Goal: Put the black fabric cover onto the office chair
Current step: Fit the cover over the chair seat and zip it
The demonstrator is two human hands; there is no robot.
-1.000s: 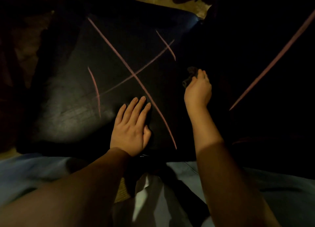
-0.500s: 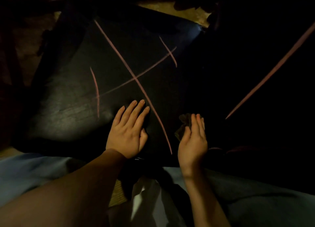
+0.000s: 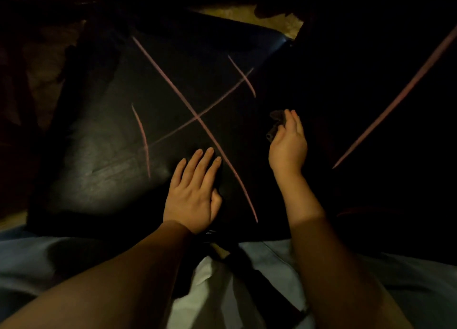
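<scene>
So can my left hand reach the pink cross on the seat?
Probably yes: the left hand rests flat on the seat, fingertips just short of the pink cross, nothing between them.

Head view, close, looking steeply down

There is one black, glossy, square seat cushion (image 3: 99,180). Four thin pink lines (image 3: 173,86) are drawn on it, two long ones crossing and two short. A fifth pink line (image 3: 395,101) runs across the darkness right of the cushion. There are two bare hands. The left hand (image 3: 193,195) lies on the cushion's near edge. The right hand (image 3: 288,148), at the cushion's right side, pinches one small dark crumpled bunch of fabric (image 3: 274,123).
</scene>
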